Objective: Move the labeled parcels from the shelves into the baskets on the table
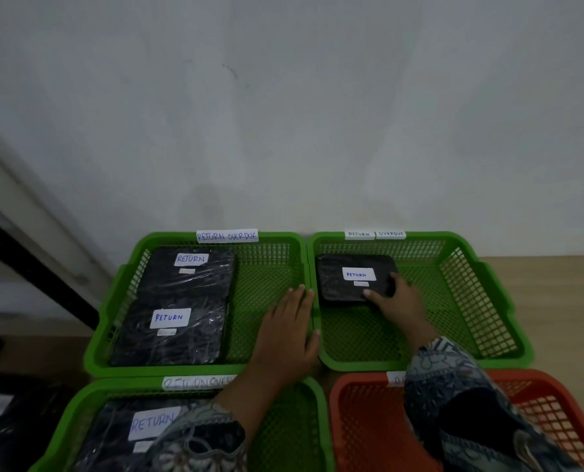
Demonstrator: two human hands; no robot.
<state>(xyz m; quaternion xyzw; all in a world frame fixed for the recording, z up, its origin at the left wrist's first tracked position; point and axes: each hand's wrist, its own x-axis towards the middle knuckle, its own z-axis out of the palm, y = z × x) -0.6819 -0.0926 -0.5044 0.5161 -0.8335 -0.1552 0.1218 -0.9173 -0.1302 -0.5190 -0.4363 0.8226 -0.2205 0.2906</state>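
Parcel [335, 284] marked RETURN lies inside the green basket [467, 301] under the right hand [398, 303], whose thumb and fingers curl round its near corner. Left hand [289, 330], just beside the right one, is spread flat with straight fingers and holds nothing, fingertips at the rim of a second green basket [113, 301]. Two larger parcels [188, 349] lie in that basket, further left. Both baskets stand on the table [556, 284].
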